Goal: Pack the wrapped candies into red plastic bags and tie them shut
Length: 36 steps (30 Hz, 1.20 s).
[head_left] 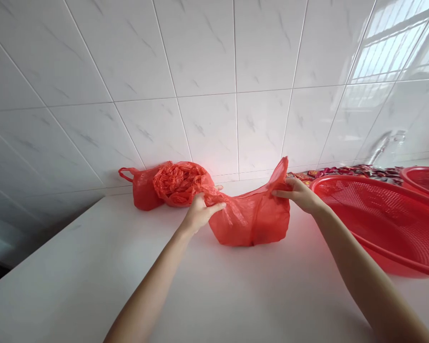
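Observation:
A thin red plastic bag [252, 219] hangs between my hands, its bottom at or just above the white countertop. My left hand [201, 212] grips its upper left side, thumb pointing right across the plastic. At the upper right side, my right hand [296, 194] pinches the bag, and a handle loop sticks up beside the fingers. The bag's mouth sags between the two hands; whether anything lies inside cannot be seen. Just behind my left hand sits a crumpled bundle of red plastic bags [180, 183], with another red bag [145, 190] lying at its left, handle outward.
A large red mesh basket [379, 214] stands on the counter [93, 281] at the right, with a second red basket [425, 181] behind it. Several small red wrapped packets [346, 171] lie along the tiled wall [207, 128]. A faucet [384, 143] shows at the far right.

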Motion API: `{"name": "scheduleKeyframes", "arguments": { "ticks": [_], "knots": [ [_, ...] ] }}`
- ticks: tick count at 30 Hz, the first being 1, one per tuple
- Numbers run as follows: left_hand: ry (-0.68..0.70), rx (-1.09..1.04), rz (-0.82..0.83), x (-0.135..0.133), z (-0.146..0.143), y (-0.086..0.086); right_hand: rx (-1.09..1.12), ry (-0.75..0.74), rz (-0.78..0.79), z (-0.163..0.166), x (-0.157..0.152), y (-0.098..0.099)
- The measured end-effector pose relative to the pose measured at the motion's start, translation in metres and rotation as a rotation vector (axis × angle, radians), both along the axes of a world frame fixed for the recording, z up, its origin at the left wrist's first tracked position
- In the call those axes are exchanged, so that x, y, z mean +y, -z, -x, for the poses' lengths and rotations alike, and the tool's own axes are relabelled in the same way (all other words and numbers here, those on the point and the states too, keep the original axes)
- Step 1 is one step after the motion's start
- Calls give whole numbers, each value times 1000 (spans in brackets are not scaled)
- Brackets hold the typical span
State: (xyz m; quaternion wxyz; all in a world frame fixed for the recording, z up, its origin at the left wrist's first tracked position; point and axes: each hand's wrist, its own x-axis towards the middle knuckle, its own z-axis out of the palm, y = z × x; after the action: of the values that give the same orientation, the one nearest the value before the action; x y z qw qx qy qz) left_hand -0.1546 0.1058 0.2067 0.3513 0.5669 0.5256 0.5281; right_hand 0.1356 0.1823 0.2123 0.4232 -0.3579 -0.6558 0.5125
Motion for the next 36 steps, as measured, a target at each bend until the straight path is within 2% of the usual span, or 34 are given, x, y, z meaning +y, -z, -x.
{"name": "scheduleKeyframes", "arguments": {
  "ticks": [4, 7, 11, 14, 18, 21, 24, 33, 36],
  "knots": [
    [-115, -93, -109, -2, 4, -11, 306, 84, 64, -4, -1, -5],
    [-102, -214, -180, -6, 8, -20, 411, 111, 83, -12, 0, -6],
    [-64, -335, -87, -9, 9, -26, 385, 46, 74, -16, 0, -3],
    [-24, -302, -51, -7, 10, -25, 340, -52, 58, -10, -1, -1],
    [-1, -263, -124, -6, 11, -24, 396, -113, 69, 2, -2, 1],
    [0, -287, -176, -9, 8, -27, 500, -127, 135, 10, -4, 3],
    [12, -334, -160, -13, 2, -29, 539, -157, 212, 16, -10, 0],
    [69, -477, -197, -24, -10, -41, 505, -146, 212, 29, -34, -17],
    [74, -506, -172, -28, -12, -45, 473, -94, 161, 30, -38, -18]
  ]
}}
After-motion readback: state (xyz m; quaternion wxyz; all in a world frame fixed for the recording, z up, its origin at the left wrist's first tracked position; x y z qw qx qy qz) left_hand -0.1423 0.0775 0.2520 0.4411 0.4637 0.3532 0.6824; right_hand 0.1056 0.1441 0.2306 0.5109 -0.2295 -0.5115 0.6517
